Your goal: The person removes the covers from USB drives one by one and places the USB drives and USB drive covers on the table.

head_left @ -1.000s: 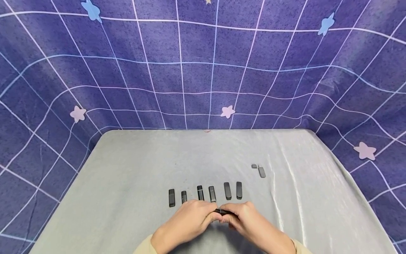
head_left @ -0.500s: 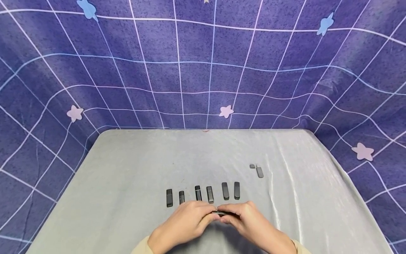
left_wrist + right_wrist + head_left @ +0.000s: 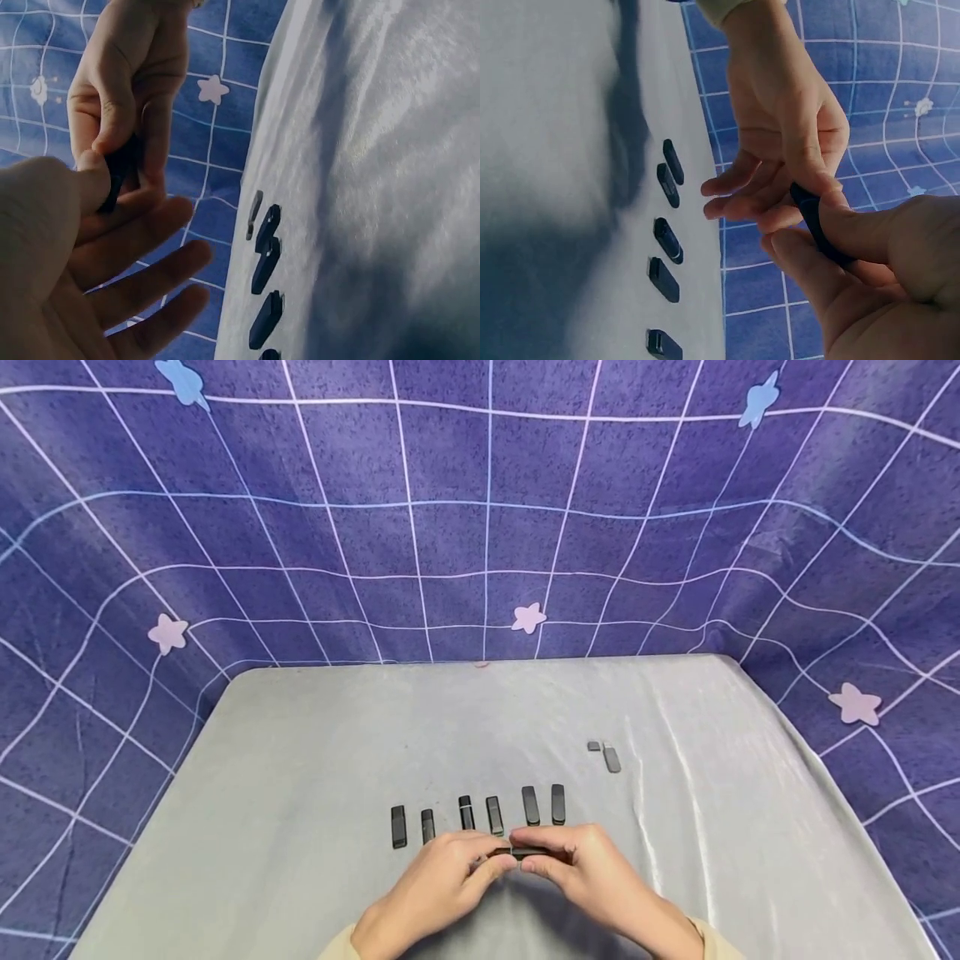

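In the head view, a black USB flash drive (image 3: 531,853) is held level between both hands above the front of the table. My left hand (image 3: 450,870) pinches its left end between thumb and forefinger; the left wrist view shows the other fingers (image 3: 154,319) of this hand spread loosely. My right hand (image 3: 588,864) pinches the right end, thumb below and fingers above. In the right wrist view the drive (image 3: 814,221) runs from one hand's grip to the other's, its ends covered by the fingertips.
Several dark flash drives lie in a row just beyond the hands, from the leftmost drive (image 3: 398,827) to the rightmost drive (image 3: 558,804). Farther back right lies an uncapped drive (image 3: 612,758) beside its small cap (image 3: 593,746). A grey cloth (image 3: 337,727) covers the table.
Both hands keep hold of the flash drive. The right thumb and fingers stand wider apart, and more of the drive shows between them. The row on the table stays put.
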### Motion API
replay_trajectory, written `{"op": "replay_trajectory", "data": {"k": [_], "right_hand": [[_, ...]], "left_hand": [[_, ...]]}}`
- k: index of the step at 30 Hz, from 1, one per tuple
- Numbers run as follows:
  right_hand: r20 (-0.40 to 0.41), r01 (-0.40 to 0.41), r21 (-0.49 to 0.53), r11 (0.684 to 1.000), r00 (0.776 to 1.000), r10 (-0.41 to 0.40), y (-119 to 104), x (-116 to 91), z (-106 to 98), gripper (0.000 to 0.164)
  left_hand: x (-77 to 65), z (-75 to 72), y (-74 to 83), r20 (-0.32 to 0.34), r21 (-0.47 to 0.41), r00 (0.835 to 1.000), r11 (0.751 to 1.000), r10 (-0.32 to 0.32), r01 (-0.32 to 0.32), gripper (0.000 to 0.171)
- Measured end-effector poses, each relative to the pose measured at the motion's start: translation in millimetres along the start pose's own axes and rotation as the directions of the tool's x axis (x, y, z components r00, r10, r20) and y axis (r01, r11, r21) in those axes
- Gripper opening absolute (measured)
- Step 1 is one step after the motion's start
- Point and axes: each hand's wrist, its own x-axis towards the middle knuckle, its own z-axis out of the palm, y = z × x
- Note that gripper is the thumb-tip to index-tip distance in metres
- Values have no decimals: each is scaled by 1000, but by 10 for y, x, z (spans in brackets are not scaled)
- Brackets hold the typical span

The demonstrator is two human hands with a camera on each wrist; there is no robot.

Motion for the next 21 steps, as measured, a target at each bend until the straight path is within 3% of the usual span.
{"op": "replay_trajectory", "data": {"k": [6, 9, 11, 16, 21], "right_hand": [[-14, -63, 41, 997, 998, 64, -30, 0, -1, 35], [-38, -70, 73, 995, 997, 73, -38, 7, 4, 38], [-48, -66, 99, 993, 996, 71, -42, 15, 13, 39], [-38, -77, 96, 992, 996, 81, -55, 29, 20, 37], [-7, -168, 131, 977, 985, 171, -65, 48, 28, 36]], "left_hand": [[34, 31, 44, -184, -133, 982, 989, 36, -62, 20], [63, 44, 66, -234, -157, 971, 984, 43, -82, 22], [67, 37, 84, -252, -185, 968, 981, 5, -53, 22], [48, 13, 126, -252, -316, 956, 947, -150, 65, 21], [27, -30, 130, -166, -354, 956, 919, -243, 172, 29]]}}
